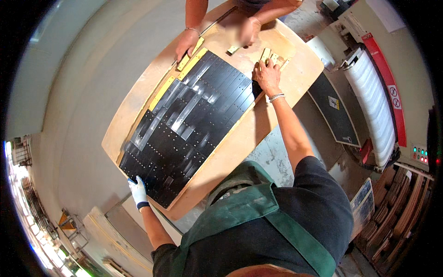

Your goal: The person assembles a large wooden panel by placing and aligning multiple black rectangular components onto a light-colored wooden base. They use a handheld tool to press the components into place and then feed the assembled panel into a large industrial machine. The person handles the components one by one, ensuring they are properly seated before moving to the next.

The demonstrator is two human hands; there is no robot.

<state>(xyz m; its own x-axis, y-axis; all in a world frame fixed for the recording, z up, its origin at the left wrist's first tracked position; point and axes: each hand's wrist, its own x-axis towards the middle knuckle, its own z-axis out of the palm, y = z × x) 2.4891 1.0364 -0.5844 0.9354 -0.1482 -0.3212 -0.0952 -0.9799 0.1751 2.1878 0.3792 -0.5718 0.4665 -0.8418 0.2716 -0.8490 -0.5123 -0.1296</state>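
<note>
A black panel [184, 131] of many butted rectangular pieces, dotted with small holes, lies on a light wooden board [230, 166]. My left hand [138, 190], in a white glove with a dark cuff, rests at the panel's near left corner, fingers extended along its edge. Beyond the panel's far right corner, my bare right hand [268, 78] has its fingers bent over yellow drilled strips [272, 56]. Yellow strips [162, 93] also line the panel's far left side. Another person's left-side hand [187, 44] presses a yellow block [190, 54] there; their other hand [249, 31] is blurred.
Another yellow piece [233, 49] lies below that person's blurred hand. To the right stand a machine with a white ribbed roll [370, 106] and a red edge strip [387, 87]. Stacked brown sheets [392, 217] fill the lower right. A pale wall or surface [87, 101] spans the left.
</note>
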